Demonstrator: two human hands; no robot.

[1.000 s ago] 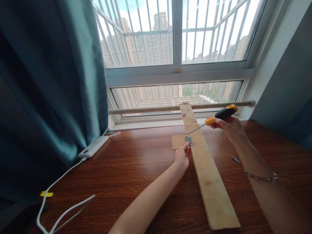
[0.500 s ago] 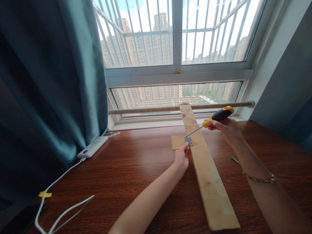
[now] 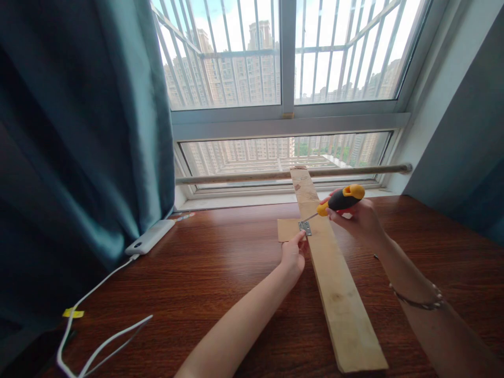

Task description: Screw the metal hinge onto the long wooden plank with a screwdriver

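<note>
A small silver hinge (image 3: 304,227) lies on the left edge of a long pale wooden plank (image 3: 340,294), partly over a piece of brown cardboard (image 3: 286,230). My left hand (image 3: 293,256) is closed at the hinge's near edge, thumb and fingers gripping it against the wood. In my right hand (image 3: 364,223) is a screwdriver (image 3: 342,199) with a yellow and black handle, fingers wrapped round it. Its shaft slants down to the left, with the tip at the hinge's upper part. Whether a screw sits under the tip is too small to tell.
The plank rests on a dark wood-grain table (image 3: 220,283), its far end by a horizontal rail (image 3: 244,177) before the window. At left are a white power strip (image 3: 149,237), its white cable (image 3: 100,278) and a blue curtain (image 3: 129,131). A small dark object (image 3: 376,256) lies by my right forearm.
My right hand has moved left and a little down, bringing the screwdriver's handle lower and closer to the hinge. My left hand and the plank have stayed put.
</note>
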